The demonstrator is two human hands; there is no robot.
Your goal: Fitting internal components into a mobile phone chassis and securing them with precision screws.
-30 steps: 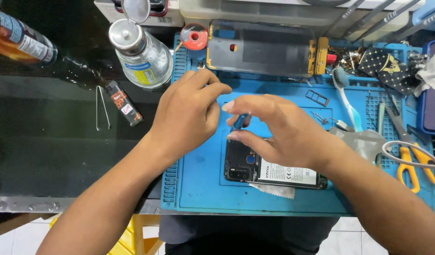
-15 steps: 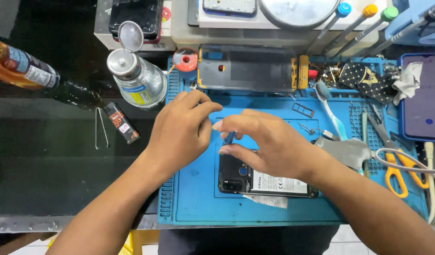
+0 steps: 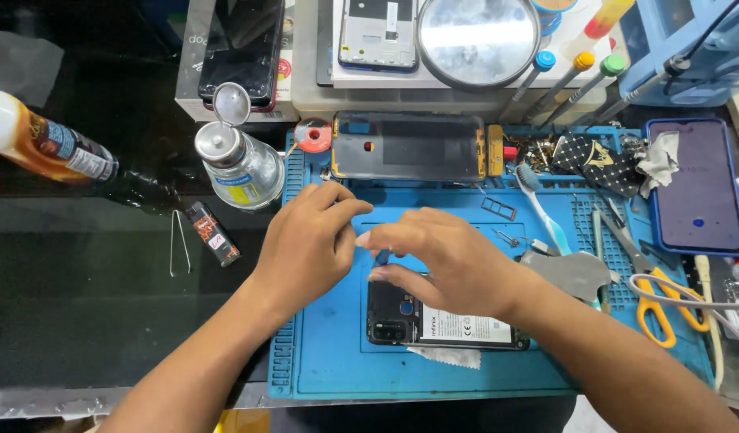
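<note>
My right hand [image 3: 454, 265] pinches a small dark part [image 3: 381, 256] above the opened phone [image 3: 442, 321]; my left hand [image 3: 309, 240], fingers curled and empty, steadies nearby. A slip could drop it into clutter.

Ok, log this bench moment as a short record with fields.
surface: blue mat on dark bench
left hand: over the mat, fingertips meeting the right hand
right hand: pinching a small dark part above the opened phone
behind hands: back cover
left of mat: dispenser bottle, tweezers
right of mat: toothbrush, scissors, blue phone
</note>
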